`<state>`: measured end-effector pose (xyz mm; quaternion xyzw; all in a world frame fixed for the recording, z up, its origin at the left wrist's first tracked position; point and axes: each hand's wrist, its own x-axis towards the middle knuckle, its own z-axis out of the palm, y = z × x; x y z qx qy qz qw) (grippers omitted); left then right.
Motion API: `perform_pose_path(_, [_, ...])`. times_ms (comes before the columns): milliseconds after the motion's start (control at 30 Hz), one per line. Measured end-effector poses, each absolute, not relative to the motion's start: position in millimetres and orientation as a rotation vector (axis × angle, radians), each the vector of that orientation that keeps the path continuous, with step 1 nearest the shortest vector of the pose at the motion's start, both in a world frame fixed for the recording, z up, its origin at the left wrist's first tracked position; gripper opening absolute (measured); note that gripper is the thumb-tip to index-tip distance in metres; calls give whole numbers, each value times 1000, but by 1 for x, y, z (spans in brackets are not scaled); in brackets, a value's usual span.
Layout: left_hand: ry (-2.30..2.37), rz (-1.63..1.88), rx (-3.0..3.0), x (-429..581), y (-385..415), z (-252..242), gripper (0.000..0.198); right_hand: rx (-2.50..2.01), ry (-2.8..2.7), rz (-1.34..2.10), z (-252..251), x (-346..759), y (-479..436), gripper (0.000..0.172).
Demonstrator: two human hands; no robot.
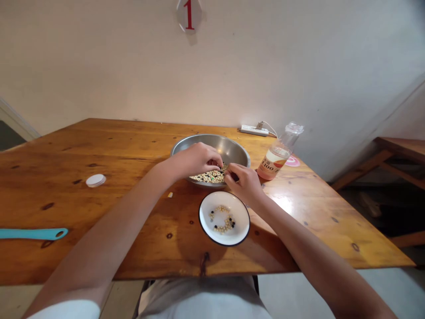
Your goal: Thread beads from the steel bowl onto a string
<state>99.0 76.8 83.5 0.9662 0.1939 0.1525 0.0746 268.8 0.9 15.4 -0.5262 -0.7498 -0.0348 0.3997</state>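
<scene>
A wide steel bowl (232,149) holds many pale beans (208,177) mixed with black ones and a few small coloured bits. My left hand (201,158) reaches over its left side, fingers bent down and drawn together just above the beans. At the right front rim, my right hand (245,179) has its fingers curled in against the thumb. Whatever sits between the fingertips of either hand is too small or hidden to make out. Just in front of the bowl stands a white dish (207,206) with a dark rim, with pale and black beans scattered in it.
Right of the bowl stands a clear bottle (272,161) with reddish liquid, a pink round item (292,161) behind it. A power strip (254,130) lies at the back. On the left are a white lid (96,180) and a turquoise handle (36,233). A yellowish scrap (170,195) lies near the bowl.
</scene>
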Motion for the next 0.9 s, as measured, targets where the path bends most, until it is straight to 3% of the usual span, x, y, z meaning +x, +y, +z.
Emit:
perform_pose_path(333, [629, 611, 2897, 89, 81, 94, 20, -1306, -1851, -48, 15, 270, 0, 17])
perform_pose_path(900, [642, 439, 2834, 84, 79, 97, 21, -1314, -1842, -64, 13, 269, 1, 22])
